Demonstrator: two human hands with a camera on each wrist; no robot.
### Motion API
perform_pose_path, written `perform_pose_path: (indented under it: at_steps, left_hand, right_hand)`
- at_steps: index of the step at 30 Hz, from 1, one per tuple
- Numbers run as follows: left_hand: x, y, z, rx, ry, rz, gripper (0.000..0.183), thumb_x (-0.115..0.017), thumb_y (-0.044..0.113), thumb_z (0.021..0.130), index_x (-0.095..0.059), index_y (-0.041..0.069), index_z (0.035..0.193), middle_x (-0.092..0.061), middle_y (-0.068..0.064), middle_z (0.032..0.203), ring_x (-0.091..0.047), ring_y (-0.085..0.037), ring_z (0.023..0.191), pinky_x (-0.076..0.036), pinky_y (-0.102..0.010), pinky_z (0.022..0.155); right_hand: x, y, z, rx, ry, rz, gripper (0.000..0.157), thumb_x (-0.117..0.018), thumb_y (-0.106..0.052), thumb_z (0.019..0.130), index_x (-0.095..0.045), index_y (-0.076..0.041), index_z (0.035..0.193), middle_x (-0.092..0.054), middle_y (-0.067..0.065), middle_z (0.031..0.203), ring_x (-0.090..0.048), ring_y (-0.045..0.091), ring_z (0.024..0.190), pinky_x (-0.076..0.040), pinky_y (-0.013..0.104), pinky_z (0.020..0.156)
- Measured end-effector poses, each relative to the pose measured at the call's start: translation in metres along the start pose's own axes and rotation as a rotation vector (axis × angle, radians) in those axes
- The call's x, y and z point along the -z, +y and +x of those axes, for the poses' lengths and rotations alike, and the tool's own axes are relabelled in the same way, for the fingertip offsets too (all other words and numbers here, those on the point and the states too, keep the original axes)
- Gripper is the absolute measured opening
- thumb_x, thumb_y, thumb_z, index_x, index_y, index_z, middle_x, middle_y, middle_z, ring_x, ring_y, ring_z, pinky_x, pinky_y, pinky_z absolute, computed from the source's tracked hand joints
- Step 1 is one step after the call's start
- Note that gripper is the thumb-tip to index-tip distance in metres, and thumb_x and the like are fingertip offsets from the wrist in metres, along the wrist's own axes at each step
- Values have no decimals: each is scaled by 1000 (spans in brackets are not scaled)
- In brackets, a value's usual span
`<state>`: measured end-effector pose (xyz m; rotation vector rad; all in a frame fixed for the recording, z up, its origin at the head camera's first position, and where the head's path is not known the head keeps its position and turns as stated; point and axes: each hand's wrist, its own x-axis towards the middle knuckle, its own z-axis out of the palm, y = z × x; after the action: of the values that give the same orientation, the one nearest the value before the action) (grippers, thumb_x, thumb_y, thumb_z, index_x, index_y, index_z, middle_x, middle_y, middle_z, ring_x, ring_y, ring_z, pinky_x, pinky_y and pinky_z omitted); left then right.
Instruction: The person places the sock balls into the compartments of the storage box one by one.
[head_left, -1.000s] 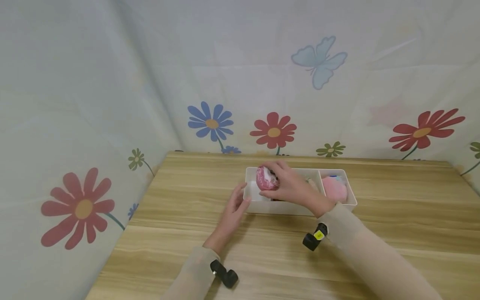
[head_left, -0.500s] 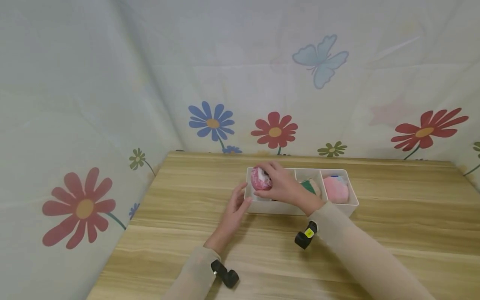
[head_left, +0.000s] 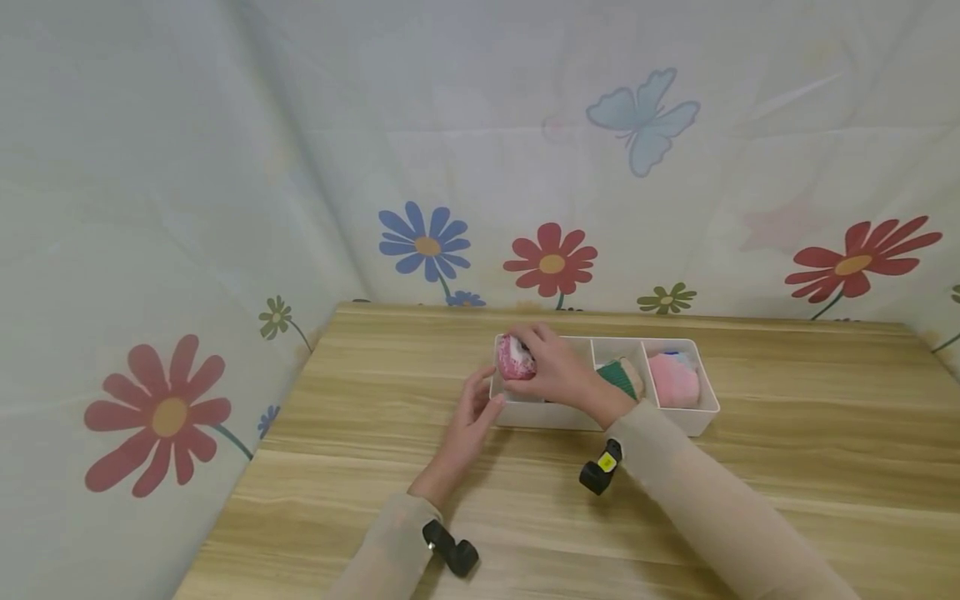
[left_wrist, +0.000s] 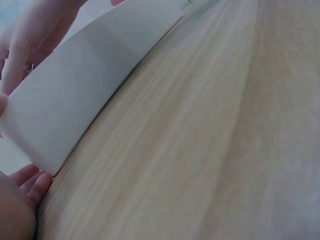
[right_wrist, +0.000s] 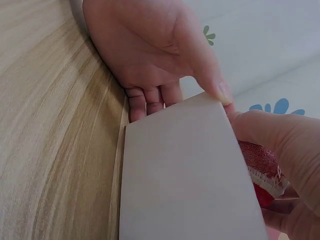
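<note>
A long white divided box [head_left: 555,417] stands on the wooden table. My right hand [head_left: 558,367] holds a rolled pink-and-white sock [head_left: 516,360] at the box's left compartment. In the right wrist view, the box wall hides part of this sock's red fabric [right_wrist: 260,162] and pale frayed edge. At the left end of the box, my left hand [head_left: 465,425] touches the wall with its fingers, its thumb at the front corner. A green-and-beige rolled fabric piece [head_left: 619,377] lies in a compartment right of my right hand. The rightmost compartment holds a pink rolled fabric piece [head_left: 673,379].
Wooden table surface [head_left: 390,358] stretches around the box. Behind it hangs a pale curtain [head_left: 480,150] printed with flowers and a butterfly. Each wrist bears a black camera, one on the left [head_left: 450,548] and one on the right [head_left: 600,468].
My right hand has moved left with the pink-and-white sock, toward the box's left end. The green-and-beige piece has come into fuller view. My left hand stays at the box's end.
</note>
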<state>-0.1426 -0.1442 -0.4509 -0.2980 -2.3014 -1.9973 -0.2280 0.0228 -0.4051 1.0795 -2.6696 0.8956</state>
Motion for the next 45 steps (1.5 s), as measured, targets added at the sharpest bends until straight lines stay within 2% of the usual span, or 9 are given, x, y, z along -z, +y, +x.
perform_pose_path:
  at_steps: [9, 14, 21, 28, 37, 45]
  left_hand:
    - [0, -1, 1, -4, -28, -29, 45, -45, 13, 99, -29, 6, 140, -42, -24, 133, -46, -35, 115, -37, -48, 94]
    - [0, -1, 1, 7, -33, -27, 45, -45, 13, 99, -29, 6, 140, -41, -24, 133, -46, -35, 116, -38, -47, 93]
    - [-1, 0, 2, 21, -42, -22, 47, -45, 17, 99, -28, 6, 141, -39, -24, 136, -46, -34, 117, -37, -48, 94]
    - [-1, 3, 2, 17, -55, -33, 48, -45, 17, 99, -27, 5, 142, -38, -26, 136, -44, -35, 119, -35, -49, 97]
    - [1, 2, 2, 11, -38, -26, 47, -45, 15, 99, -27, 4, 142, -39, -26, 136, -45, -36, 119, -36, -49, 97]
    - [2, -2, 2, 15, -30, -18, 47, -46, 16, 99, -28, 6, 141, -38, -27, 136, -44, -37, 119, -35, -50, 97]
  right_hand:
    - [-4, 0, 1, -2, -26, -55, 76, -80, -36, 70, -46, -8, 132, -49, 12, 116, -51, 21, 95, -52, 33, 74]
    - [-5, -1, 1, -2, -61, -134, 76, -80, -39, 70, -47, -9, 132, -51, 12, 114, -49, 22, 97, -51, 34, 77]
    - [-5, 0, 1, -1, -92, -214, 68, -78, -37, 74, -51, -7, 128, -55, 11, 115, -52, 23, 101, -48, 39, 85]
    - [-5, 3, 2, -2, -94, -148, 63, -78, -34, 75, -52, -7, 127, -57, 12, 118, -53, 24, 105, -47, 40, 88]
    - [-3, 2, -2, 51, -50, -71, 56, -75, -25, 80, -52, -5, 126, -59, 13, 115, -55, 23, 100, -50, 36, 81]
    - [-3, 0, -6, 51, -38, -29, 49, -72, -18, 83, -53, -3, 126, -56, 13, 122, -53, 26, 109, -48, 39, 86]
